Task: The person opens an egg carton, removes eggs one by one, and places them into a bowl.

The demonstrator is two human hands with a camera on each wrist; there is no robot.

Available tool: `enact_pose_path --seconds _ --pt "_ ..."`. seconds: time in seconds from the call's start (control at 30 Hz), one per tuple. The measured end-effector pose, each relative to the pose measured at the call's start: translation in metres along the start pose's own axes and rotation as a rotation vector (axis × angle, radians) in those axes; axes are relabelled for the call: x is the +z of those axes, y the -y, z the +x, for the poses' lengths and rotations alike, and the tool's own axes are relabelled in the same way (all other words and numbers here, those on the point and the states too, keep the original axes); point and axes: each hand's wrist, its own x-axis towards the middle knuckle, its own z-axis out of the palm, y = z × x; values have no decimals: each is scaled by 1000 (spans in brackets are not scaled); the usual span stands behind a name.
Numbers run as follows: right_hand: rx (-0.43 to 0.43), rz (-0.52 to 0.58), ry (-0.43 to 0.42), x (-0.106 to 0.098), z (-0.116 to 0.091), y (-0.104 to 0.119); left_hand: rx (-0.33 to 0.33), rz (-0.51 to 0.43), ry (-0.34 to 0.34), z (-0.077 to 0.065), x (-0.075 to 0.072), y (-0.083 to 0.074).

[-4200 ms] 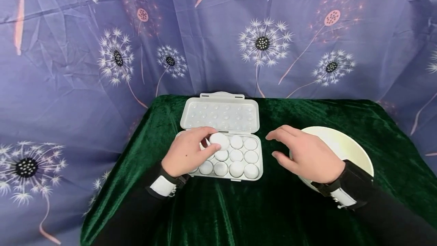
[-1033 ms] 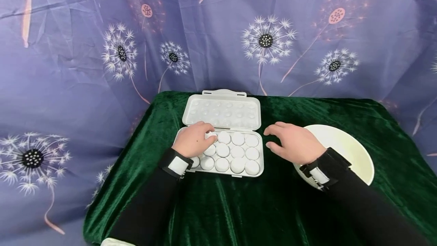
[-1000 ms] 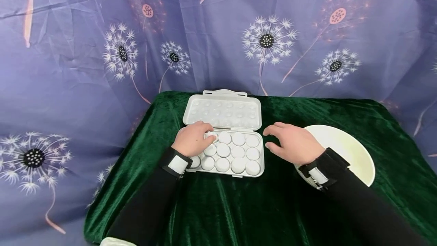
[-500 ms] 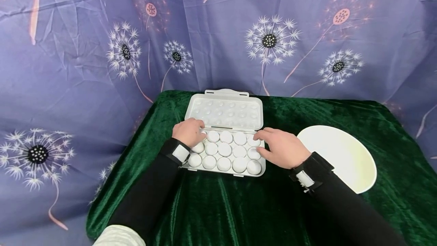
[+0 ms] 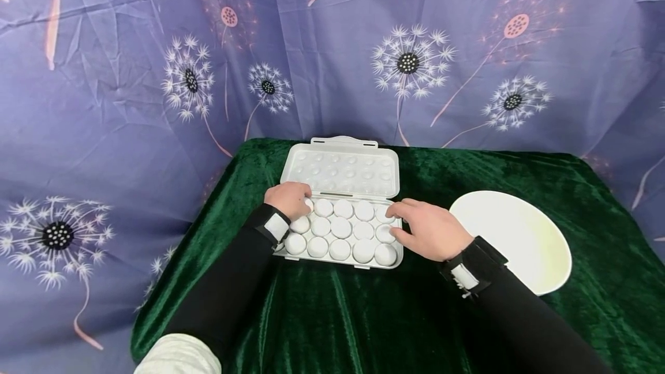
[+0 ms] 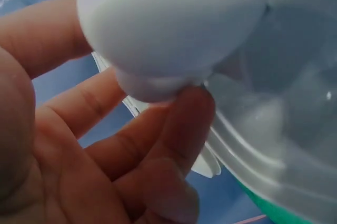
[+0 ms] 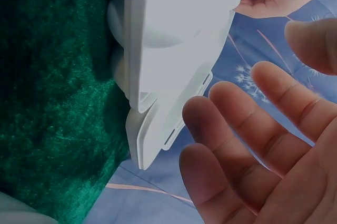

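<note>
White eggs (image 5: 341, 228) sit in rows in an open egg carton (image 5: 358, 266) of pale plastic. My left hand (image 5: 288, 199) is at the carton's back left corner, with its fingers and thumb around a white egg (image 6: 168, 34). The left wrist view shows that egg close up against the fingers; the far side of the grip is hidden. Over the carton's right edge is my right hand (image 5: 431, 229), fingers apart and loosely extended, with nothing between them. Its fingertips are above the rightmost eggs (image 5: 384, 234); whether they touch is unclear.
The carton's dimpled lid (image 5: 340, 169) lies open behind it. A large cream bowl (image 5: 519, 241) stands to the right, beside my right wrist. Dark green velvet (image 5: 337, 328) covers the table, and a purple dandelion-print cloth (image 5: 332, 74) hangs behind and at the left.
My left hand has gone from an egg raised above the carton to the back left corner, leaving more eggs uncovered. My right hand has moved left from beside the bowl to the carton's edge.
</note>
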Motion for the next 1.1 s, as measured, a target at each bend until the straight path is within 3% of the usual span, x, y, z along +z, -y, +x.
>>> enact_pose_path --seconds 0.23,0.43,0.67,0.77,1.1 --pt "-7 12 -6 0 -1 -1 10 -34 -34 0 -3 7" --pt "-22 24 -39 -1 0 2 12 -190 -217 -11 -16 15" --pt "-63 43 -153 -3 4 8 230 -386 -479 -32 -14 -3" --pt "-100 78 -215 -3 5 11 317 -448 -550 -42 -10 -16" --pt "-208 217 -359 -6 6 27 529 -746 -543 -63 6 -57"
